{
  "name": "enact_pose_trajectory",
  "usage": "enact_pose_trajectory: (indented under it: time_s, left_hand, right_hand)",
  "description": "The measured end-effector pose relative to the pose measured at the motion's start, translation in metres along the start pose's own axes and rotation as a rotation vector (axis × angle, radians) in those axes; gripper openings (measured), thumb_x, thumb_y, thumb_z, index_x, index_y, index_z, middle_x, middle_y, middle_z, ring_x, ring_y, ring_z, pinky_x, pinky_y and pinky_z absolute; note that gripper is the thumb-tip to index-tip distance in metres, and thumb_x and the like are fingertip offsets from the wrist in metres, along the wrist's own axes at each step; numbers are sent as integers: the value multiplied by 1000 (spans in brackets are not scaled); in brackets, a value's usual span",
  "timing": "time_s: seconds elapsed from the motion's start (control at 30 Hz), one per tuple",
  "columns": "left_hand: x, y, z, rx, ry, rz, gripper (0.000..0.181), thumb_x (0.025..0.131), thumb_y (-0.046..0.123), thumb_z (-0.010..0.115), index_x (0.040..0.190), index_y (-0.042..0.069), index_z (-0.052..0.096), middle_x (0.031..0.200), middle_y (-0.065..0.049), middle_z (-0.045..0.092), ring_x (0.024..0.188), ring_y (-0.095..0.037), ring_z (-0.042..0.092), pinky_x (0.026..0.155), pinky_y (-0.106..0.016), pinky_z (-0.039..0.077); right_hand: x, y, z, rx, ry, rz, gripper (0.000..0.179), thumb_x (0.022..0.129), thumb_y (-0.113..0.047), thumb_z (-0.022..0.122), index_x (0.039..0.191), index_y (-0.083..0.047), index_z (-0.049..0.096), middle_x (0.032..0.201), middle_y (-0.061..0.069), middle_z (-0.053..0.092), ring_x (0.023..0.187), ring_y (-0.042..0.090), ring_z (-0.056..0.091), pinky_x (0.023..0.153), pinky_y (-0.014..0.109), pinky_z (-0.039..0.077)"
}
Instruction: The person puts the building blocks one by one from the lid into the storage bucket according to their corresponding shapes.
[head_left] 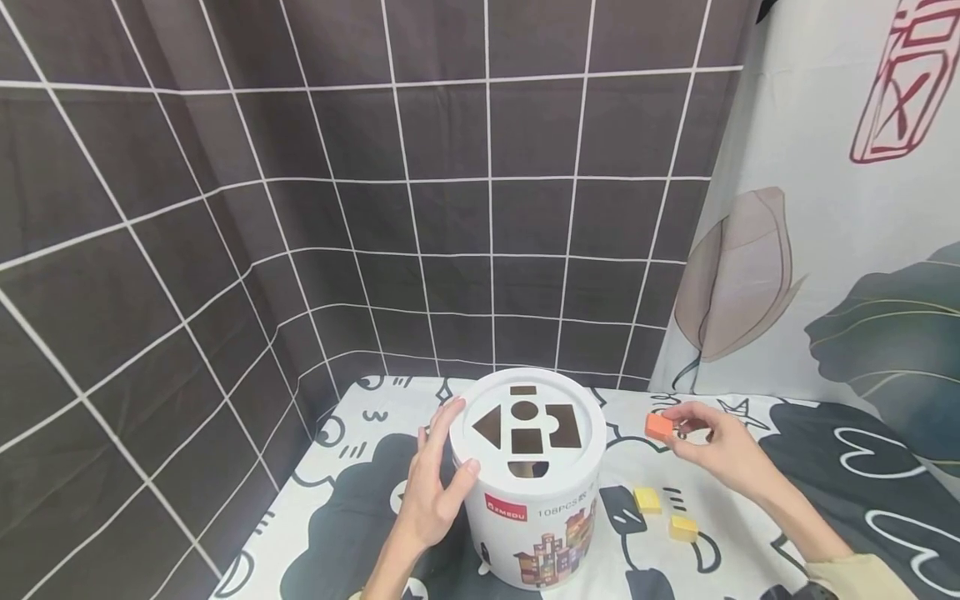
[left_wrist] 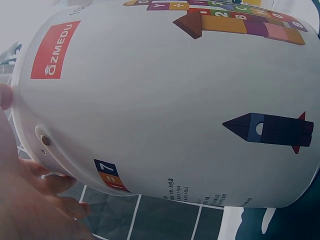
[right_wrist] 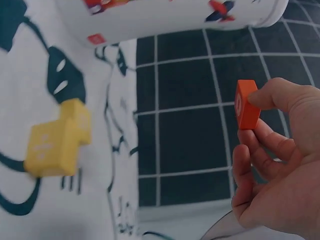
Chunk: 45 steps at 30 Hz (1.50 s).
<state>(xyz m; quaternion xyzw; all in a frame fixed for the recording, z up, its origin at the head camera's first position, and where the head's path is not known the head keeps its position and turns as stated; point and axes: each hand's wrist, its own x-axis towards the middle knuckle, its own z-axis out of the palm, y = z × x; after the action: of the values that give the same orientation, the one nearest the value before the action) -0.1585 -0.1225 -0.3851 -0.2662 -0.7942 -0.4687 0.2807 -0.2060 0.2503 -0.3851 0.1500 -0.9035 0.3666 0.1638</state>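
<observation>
A white toy-block bucket stands upright on the cloth, its lid pierced with several shaped holes. My left hand lies along the lid's left rim, thumb at the front and fingers toward the back. The left wrist view has the bucket's printed side filling most of it. To the right of the bucket, my right hand pinches an orange block between thumb and fingers, raised above the cloth. Two yellow blocks lie on the cloth below that hand; in the right wrist view they overlap.
A black-and-white patterned cloth covers the surface. Behind and to the left hangs a dark curtain with white grid lines. A pale curtain with leaf prints hangs at the right.
</observation>
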Motion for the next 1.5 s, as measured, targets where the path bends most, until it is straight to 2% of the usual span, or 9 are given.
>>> enact_pose_trajectory:
  time_s: [0.3,0.47,0.83,0.97,1.17,1.33,1.5]
  left_hand:
    - [0,0,0,1,-3,-7,61,79,21,51,136,8,36,138,-7,39,129,-26,28,98,-63,4]
    - [0,0,0,20,4,5,60,79,22,51,136,8,37,138,-6,39,130,-30,26,98,-64,5]
    - [0,2,0,33,26,12,60,79,24,50,136,9,39,138,-5,39,131,-35,21,96,-66,3]
    - [0,3,0,31,13,0,60,79,24,51,136,8,39,138,-5,39,131,-32,21,99,-63,7]
    - [0,0,-1,8,-1,2,61,79,21,52,137,10,37,139,-6,38,130,-26,27,100,-56,20]
    - [0,0,-1,2,3,1,61,79,20,52,137,11,37,140,-7,37,129,-24,30,101,-53,22]
    - [-1,1,-1,12,12,0,60,78,19,53,136,12,39,140,-7,37,128,-24,31,100,-52,25]
  right_hand:
    - [5,-31,-7,18,9,-80,27,75,-13,71,100,-12,63,89,-4,62,79,7,51,63,26,36]
    - [8,-49,-8,27,20,-133,27,74,-13,73,100,-14,63,90,-6,62,81,7,52,65,26,35]
    - [18,-75,-6,42,-10,-225,29,74,-13,72,101,-20,62,92,-12,60,85,8,52,70,28,38]
    - [21,-86,-3,76,-25,-251,33,73,-10,73,101,-22,61,93,-13,59,87,12,51,71,32,36]
    - [23,-100,3,98,-40,-300,31,72,-12,74,99,-21,61,90,-14,60,84,10,52,69,31,36]
    - [24,-111,8,119,-60,-320,32,73,-12,74,100,-22,61,91,-14,59,85,10,53,70,32,37]
    - [26,-119,15,162,-69,-373,34,71,-9,74,100,-21,61,90,-13,59,83,11,53,70,31,38]
